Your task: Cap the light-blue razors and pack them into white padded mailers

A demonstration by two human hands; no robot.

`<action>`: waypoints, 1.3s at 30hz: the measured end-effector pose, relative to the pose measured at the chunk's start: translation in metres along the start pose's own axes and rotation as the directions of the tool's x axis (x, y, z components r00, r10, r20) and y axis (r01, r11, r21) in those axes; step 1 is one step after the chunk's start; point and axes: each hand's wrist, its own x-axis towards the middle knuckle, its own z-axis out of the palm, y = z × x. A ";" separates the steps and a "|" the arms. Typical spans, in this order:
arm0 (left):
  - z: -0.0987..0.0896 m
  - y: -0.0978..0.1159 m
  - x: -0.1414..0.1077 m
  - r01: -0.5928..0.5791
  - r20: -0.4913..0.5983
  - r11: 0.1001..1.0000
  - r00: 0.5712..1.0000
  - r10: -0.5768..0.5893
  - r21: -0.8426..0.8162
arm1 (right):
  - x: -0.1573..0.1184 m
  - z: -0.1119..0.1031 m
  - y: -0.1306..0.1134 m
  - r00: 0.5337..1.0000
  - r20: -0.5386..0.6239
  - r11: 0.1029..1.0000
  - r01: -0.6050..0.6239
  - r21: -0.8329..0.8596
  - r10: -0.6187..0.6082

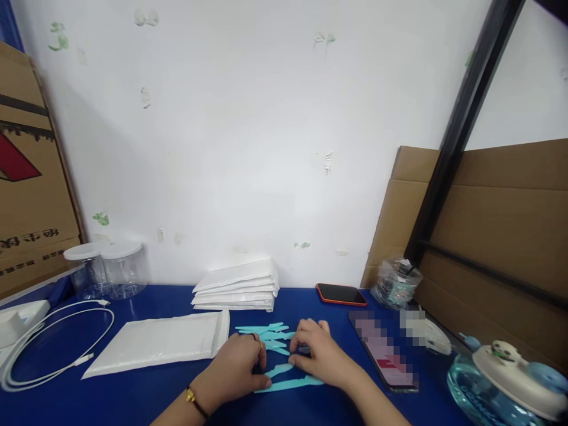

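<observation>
Since the teal sticks (288, 385) lie right between the two sets of fingers, my guess is they're there so either side can reach. Left hand (239, 367): fingers curled, roughly half closed, thumb at the end of the nearest stick, can't tell if it's actually gripping. Right hand (320, 354): fingers bent, thumb slightly apart, again can't tell what's pinched. The loose pile (273, 335) sits just past the fingertips. One packet (164, 343) lies left of the left fingers, probably for easy access; the stack (235, 287) and phone (341, 294) sit beyond, seemingly out of the way.
</observation>
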 end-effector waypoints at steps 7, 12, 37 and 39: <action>0.005 0.002 0.005 0.015 0.012 1.000 1.000 -0.015 0.020 | -0.001 0.009 -0.007 0.995 0.082 0.998 0.053 0.018 -0.054; -0.008 -0.008 0.016 0.041 -0.093 0.997 0.995 -0.035 0.066 | 0.000 -0.009 0.008 1.000 0.006 1.000 -0.022 -0.020 0.022; -0.012 -0.007 0.002 -0.074 -0.075 0.996 0.995 0.070 -0.045 | -0.015 -0.037 0.030 0.983 -0.003 0.974 -0.183 -0.134 0.184; -0.012 -0.010 0.003 -0.034 -0.051 0.981 0.998 0.025 -0.190 | -0.014 -0.037 0.034 0.975 -0.056 0.963 -0.220 -0.159 0.214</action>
